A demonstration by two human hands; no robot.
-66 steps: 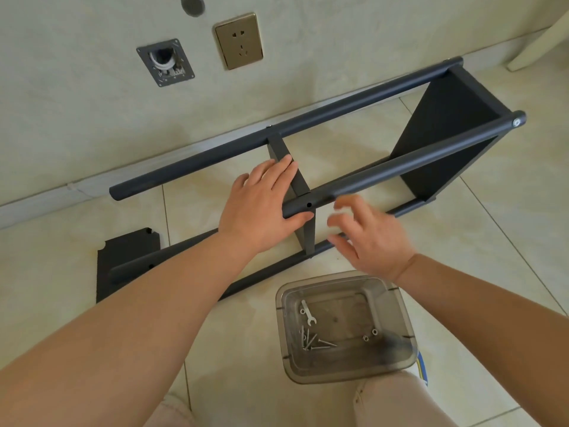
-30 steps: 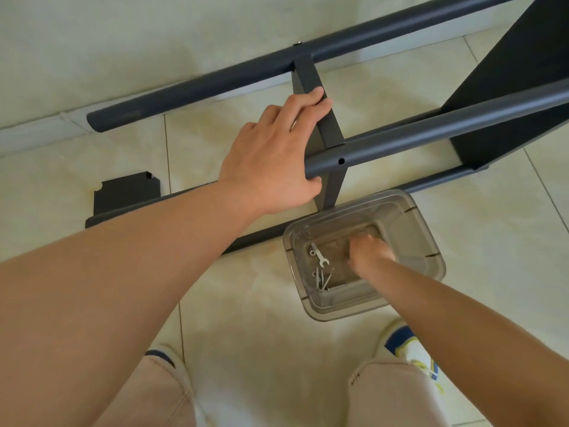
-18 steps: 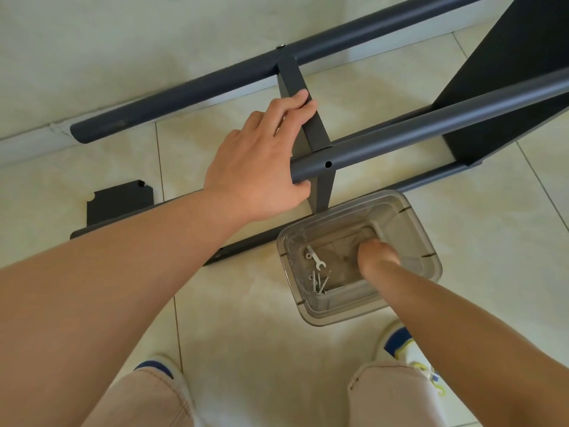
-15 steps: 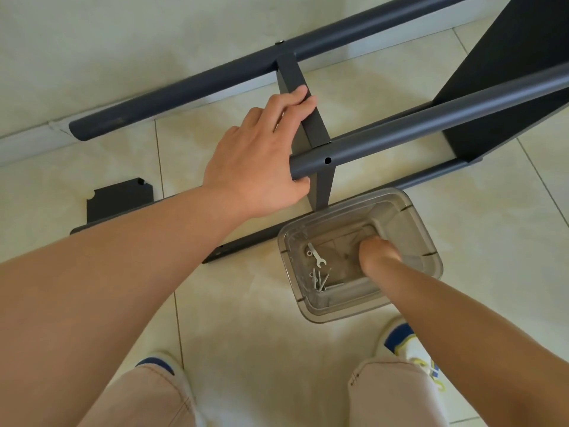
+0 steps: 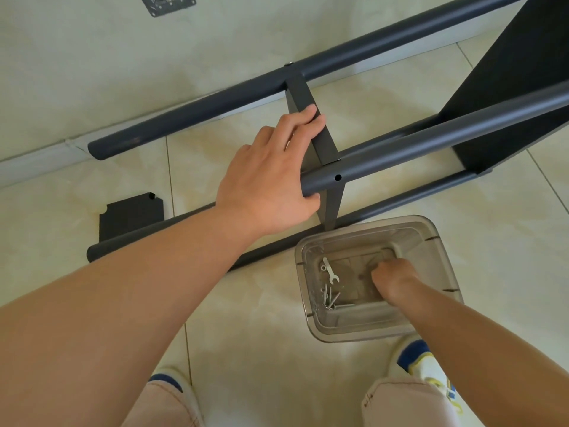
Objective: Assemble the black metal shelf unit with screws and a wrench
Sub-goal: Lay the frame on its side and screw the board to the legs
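Observation:
The black shelf frame lies on its side on the tiled floor. My left hand [image 5: 268,177] grips the free end of the upper near post [image 5: 446,134], thumb under it and fingers over the edge of the middle shelf panel [image 5: 323,140]. An empty screw hole [image 5: 338,177] shows on the post just right of my thumb. My right hand [image 5: 392,277] reaches down into the clear plastic bin [image 5: 443,263]; its fingers point down and are hidden. A small silver wrench [image 5: 330,270] and several screws [image 5: 331,298] lie at the bin's left side, apart from that hand.
The far post [image 5: 215,97] runs along the wall's skirting. A lower post [image 5: 138,238] lies on the floor, with a loose black panel [image 5: 129,214] behind it. The big end panel [image 5: 508,87] stands at the right. My shoes [image 5: 425,365] are below the bin.
My right hand left the post and went down into the bin, where it stays near the bottom. My left hand keeps its grip on the post and panel.

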